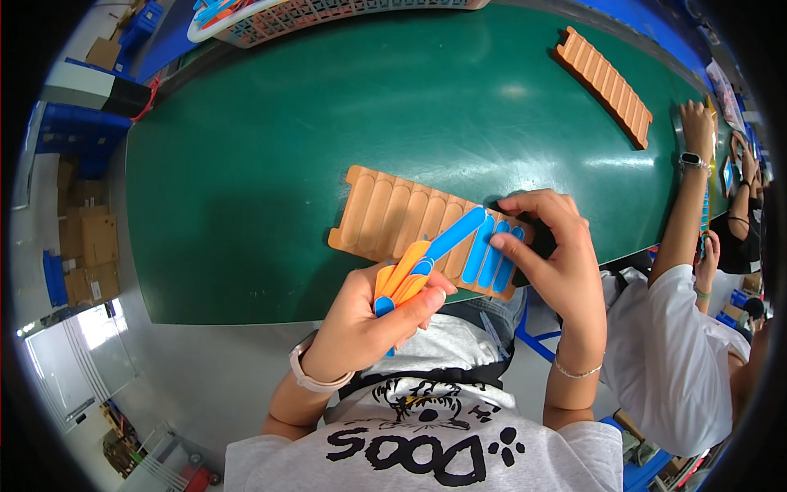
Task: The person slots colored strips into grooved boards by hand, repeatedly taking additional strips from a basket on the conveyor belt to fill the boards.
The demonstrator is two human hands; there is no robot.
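Note:
My left hand is closed round a fanned bunch of flat, round-ended orange strips and blue ones. One long blue strip juts from the bunch over a brown slotted tray, which lies at the table's near edge. Several blue strips lie side by side in the slots at the tray's right end; the slots at its left end are bare. Over that right end is my right hand, thumb on the blue strips and forefinger by the tray's far edge, the two apart.
A second brown slotted tray lies at the far right of the green table. A white plastic basket with coloured strips stands at the far edge. To my right sits a co-worker in a white shirt, one arm on the table.

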